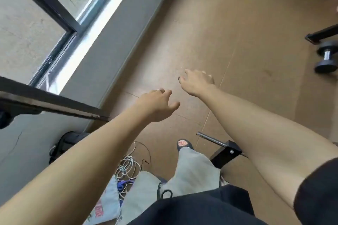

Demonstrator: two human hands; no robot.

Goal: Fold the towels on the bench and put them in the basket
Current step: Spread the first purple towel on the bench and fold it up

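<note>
Both empty hands, left hand and right hand, above floor

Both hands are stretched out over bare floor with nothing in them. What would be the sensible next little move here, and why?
Probably turn the view to look for the towels. The left hand and right hand hang open over the brown floor, holding nothing, and no towel, bench top or basket shows clearly; only a dumbbell and cables lie nearby.

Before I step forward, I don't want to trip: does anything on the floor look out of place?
Yes. A loose tangle of white cable lies on the floor by your left leg, and a dumbbell sits on the floor at far right. Both the left hand and right hand hold nothing.
</note>
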